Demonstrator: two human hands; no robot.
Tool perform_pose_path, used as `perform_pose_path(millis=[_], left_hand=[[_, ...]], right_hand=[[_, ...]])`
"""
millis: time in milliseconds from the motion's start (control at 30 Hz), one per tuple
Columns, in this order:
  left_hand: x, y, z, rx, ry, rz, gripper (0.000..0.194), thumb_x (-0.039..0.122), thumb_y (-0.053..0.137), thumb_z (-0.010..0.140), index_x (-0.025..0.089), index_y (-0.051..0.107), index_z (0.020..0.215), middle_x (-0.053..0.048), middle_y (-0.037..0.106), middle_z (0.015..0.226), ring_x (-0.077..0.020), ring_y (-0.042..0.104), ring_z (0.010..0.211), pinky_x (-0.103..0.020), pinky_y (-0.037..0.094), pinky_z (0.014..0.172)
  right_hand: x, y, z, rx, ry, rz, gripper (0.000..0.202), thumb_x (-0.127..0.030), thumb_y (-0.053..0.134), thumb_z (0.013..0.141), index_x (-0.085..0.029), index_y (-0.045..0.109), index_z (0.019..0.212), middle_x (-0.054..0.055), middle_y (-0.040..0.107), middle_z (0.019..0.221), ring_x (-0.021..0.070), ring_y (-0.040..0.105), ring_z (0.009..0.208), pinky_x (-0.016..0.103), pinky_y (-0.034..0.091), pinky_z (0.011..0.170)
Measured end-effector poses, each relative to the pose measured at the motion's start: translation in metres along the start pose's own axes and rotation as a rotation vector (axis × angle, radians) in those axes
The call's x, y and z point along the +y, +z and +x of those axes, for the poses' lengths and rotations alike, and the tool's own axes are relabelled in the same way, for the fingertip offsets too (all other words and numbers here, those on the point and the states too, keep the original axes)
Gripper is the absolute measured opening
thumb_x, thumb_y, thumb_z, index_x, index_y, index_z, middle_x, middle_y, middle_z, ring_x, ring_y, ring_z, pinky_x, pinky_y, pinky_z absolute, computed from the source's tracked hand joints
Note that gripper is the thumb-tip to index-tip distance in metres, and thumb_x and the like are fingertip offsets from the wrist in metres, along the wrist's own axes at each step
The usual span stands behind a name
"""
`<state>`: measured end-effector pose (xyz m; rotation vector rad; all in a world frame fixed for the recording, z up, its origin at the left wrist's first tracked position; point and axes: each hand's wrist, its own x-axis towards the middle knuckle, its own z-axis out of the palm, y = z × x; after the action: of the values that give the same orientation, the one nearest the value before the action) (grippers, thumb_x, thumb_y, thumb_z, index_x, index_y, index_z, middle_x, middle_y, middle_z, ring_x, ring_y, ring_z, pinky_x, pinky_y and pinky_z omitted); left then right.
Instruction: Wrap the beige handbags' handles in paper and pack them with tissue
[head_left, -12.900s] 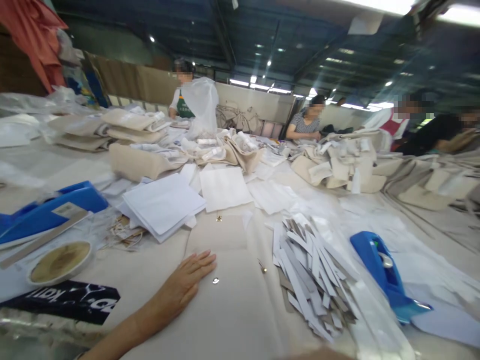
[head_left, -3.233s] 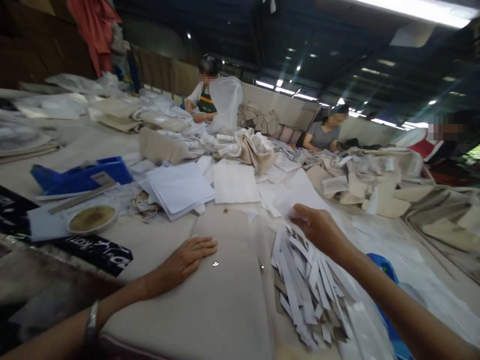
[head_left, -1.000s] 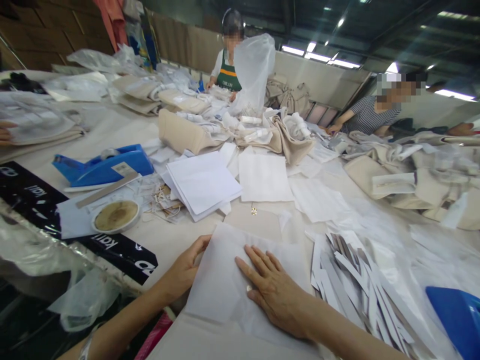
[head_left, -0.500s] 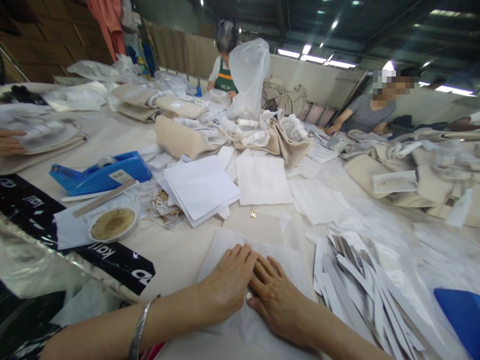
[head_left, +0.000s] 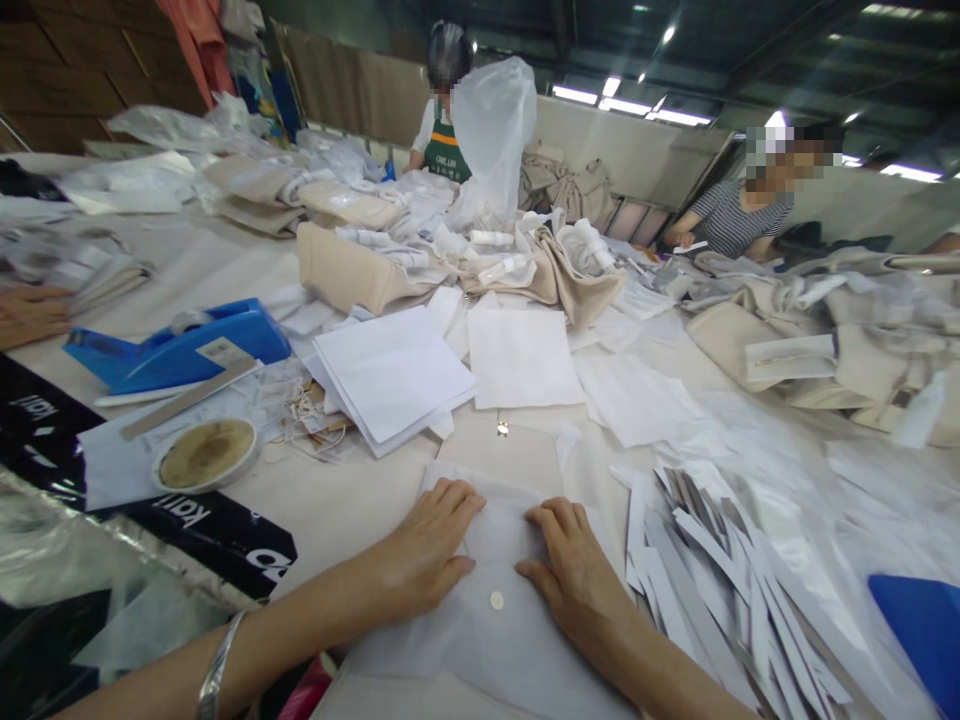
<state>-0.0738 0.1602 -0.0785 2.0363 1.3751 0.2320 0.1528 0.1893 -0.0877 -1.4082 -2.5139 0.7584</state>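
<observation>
A sheet of thin translucent paper (head_left: 517, 640) lies over a beige piece (head_left: 480, 447) with a small metal clasp (head_left: 502, 429). On the paper is a small round white sticker (head_left: 496, 600). My left hand (head_left: 431, 545) rests on the paper's left part, fingers apart and nothing held. To the right, my right hand (head_left: 571, 565) touches the paper with bent, spread fingers, also holding nothing. The sticker lies between and a little below the two hands. Just beyond the beige piece is a square white sheet (head_left: 520, 358).
Left are a blue tape dispenser (head_left: 180, 345), a round dish (head_left: 206, 455) and stacked white sheets (head_left: 394, 375). Paper strips (head_left: 720, 570) lie right. Beige bags (head_left: 352, 270) are piled ahead. Two people work across the table; another person's hand (head_left: 34, 315) shows far left.
My hands have moved apart, left hand to the left and right hand to the right, uncovering the sticker and the paper between them. The view has shifted slightly.
</observation>
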Motion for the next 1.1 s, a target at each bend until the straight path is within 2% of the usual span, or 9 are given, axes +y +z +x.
perform_pose_path(millis=[167, 400, 633, 800, 1000, 1100], left_hand=[[-0.005, -0.015, 0.007, -0.042, 0.02, 0.14, 0.045, 0.034, 0.071, 0.078, 0.016, 0.053, 0.115, -0.012, 0.05, 0.121, -0.0303, 0.042, 0.115, -0.048, 0.036, 0.103], [-0.002, -0.026, 0.022, -0.127, -0.002, 0.258, 0.052, 0.044, 0.079, 0.071, 0.012, 0.056, 0.106, -0.014, 0.054, 0.112, -0.0315, 0.047, 0.107, -0.045, 0.041, 0.094], [-0.002, -0.032, 0.027, -0.195, -0.004, 0.208, 0.05, 0.042, 0.082, 0.069, 0.014, 0.054, 0.1, -0.012, 0.055, 0.11, -0.0298, 0.048, 0.108, -0.04, 0.042, 0.094], [0.0, -0.031, 0.026, -0.148, 0.001, 0.236, 0.056, 0.043, 0.086, 0.062, 0.014, 0.054, 0.098, -0.012, 0.053, 0.112, -0.0312, 0.047, 0.108, -0.041, 0.041, 0.092], [0.005, -0.034, 0.019, -0.154, -0.026, 0.213, 0.052, 0.043, 0.082, 0.068, 0.014, 0.054, 0.101, -0.012, 0.058, 0.106, -0.0305, 0.049, 0.106, -0.039, 0.041, 0.091], [0.001, -0.034, 0.016, -0.145, -0.014, 0.193, 0.053, 0.046, 0.08, 0.07, 0.015, 0.054, 0.104, -0.01, 0.059, 0.105, -0.0301, 0.052, 0.103, -0.038, 0.041, 0.089]], right_hand=[[0.003, -0.002, 0.003, -0.032, 0.018, -0.137, 0.026, -0.018, 0.072, 0.08, -0.017, 0.056, 0.1, 0.009, 0.055, 0.101, 0.0285, 0.05, 0.096, 0.046, 0.043, 0.085], [0.004, -0.01, 0.011, -0.098, 0.024, -0.163, 0.027, -0.022, 0.075, 0.078, -0.018, 0.055, 0.096, 0.007, 0.058, 0.102, 0.0271, 0.051, 0.097, 0.043, 0.038, 0.086], [0.007, -0.015, 0.018, -0.176, 0.044, -0.111, 0.027, -0.029, 0.075, 0.076, -0.019, 0.054, 0.091, 0.006, 0.058, 0.1, 0.0251, 0.051, 0.096, 0.04, 0.036, 0.085], [0.006, -0.015, 0.015, -0.151, 0.046, -0.112, 0.028, -0.028, 0.076, 0.074, -0.02, 0.055, 0.09, 0.006, 0.056, 0.103, 0.0255, 0.049, 0.096, 0.039, 0.035, 0.083], [0.003, -0.019, 0.006, -0.12, 0.027, -0.06, 0.026, -0.023, 0.073, 0.077, -0.02, 0.051, 0.09, 0.003, 0.059, 0.092, 0.0243, 0.05, 0.092, 0.04, 0.034, 0.084], [0.005, -0.018, 0.002, -0.14, 0.045, -0.011, 0.026, -0.024, 0.07, 0.08, -0.021, 0.05, 0.096, 0.003, 0.061, 0.096, 0.0234, 0.053, 0.09, 0.039, 0.036, 0.084]])
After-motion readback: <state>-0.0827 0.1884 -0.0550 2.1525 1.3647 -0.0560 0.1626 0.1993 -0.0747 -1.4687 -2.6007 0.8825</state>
